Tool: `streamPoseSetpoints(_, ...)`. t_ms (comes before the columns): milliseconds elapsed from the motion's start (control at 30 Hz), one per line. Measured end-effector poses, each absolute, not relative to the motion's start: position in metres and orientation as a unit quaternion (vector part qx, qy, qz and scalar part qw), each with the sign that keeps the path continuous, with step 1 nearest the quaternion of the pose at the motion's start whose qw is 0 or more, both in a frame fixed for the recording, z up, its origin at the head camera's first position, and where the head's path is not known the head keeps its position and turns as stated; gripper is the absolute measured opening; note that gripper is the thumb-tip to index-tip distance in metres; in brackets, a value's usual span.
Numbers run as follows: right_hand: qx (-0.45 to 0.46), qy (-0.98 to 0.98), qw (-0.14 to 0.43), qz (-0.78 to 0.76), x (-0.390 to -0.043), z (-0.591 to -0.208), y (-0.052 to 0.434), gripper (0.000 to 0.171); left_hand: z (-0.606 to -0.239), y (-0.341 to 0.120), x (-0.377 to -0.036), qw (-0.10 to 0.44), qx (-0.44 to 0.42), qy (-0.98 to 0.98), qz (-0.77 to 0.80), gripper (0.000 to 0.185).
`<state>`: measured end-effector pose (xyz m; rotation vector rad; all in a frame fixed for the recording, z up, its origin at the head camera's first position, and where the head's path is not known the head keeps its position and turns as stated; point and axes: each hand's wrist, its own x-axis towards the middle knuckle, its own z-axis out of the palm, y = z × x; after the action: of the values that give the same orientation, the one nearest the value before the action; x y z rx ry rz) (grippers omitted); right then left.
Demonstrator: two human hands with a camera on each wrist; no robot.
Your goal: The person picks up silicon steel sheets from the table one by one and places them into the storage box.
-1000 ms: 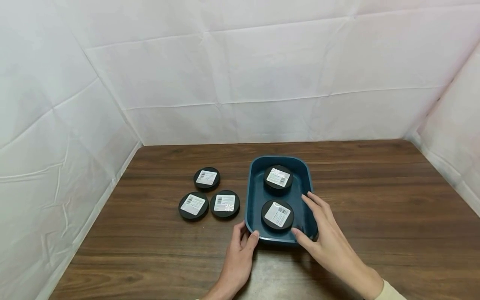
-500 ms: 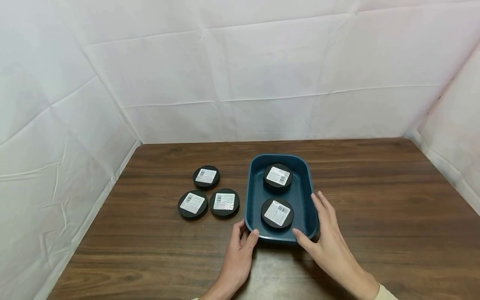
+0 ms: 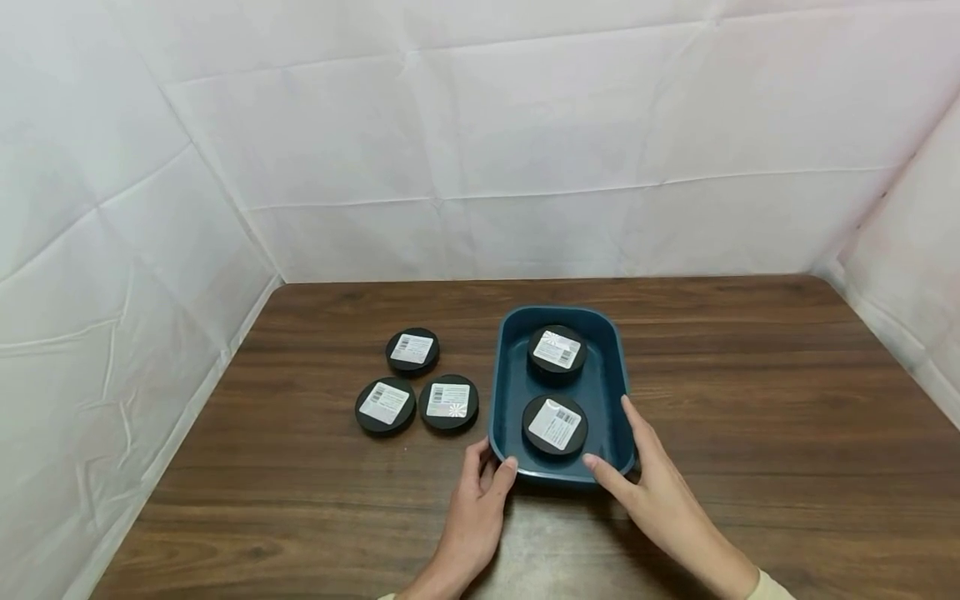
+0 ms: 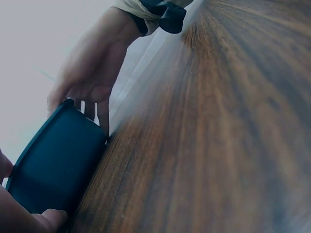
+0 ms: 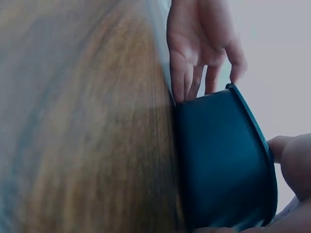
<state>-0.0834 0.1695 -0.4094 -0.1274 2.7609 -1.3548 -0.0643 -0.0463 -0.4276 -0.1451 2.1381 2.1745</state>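
A dark blue rectangular tray (image 3: 603, 400) lies on the table with two black round discs in it, the far disc (image 3: 557, 353) and the near disc (image 3: 555, 426). Each disc bears a white barcode label. My left hand (image 3: 474, 517) holds the tray's near left corner, thumb on the rim and fingers outside. At the near right corner my right hand (image 3: 667, 500) holds the tray, its thumb over the rim and its fingers along the outer side. Both wrist views show the tray's outer wall (image 4: 58, 160) between the two hands.
Left of the tray lie three more labelled black discs: the back one (image 3: 412, 351), the front left one (image 3: 385, 407) and the front right one (image 3: 448, 403). The brown wooden table (image 3: 750, 392) meets white cloth walls (image 3: 525, 142) at the back and sides.
My right hand's fingers have moved from over the tray's inside to its outer right side. My left hand has kept its place. The tray and discs look unmoved.
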Motion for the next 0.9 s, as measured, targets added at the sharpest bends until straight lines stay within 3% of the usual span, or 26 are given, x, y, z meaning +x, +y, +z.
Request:
streamPoseSetpoints(267,-0.039,0.884,0.059,-0.462,-0.0820,-0.4130,0.1715,0.095,-0.4295,-0.0458,-0.0640,0.041,-0.037,0.687,0.724,0.051)
streamPoseSetpoints(900,-0.044,0.893,0.063,-0.444,-0.0816,-0.4050,0.1732,0.097,-0.4277,-0.0478,-0.0644,0.043,-0.023,0.694,0.718,0.051)
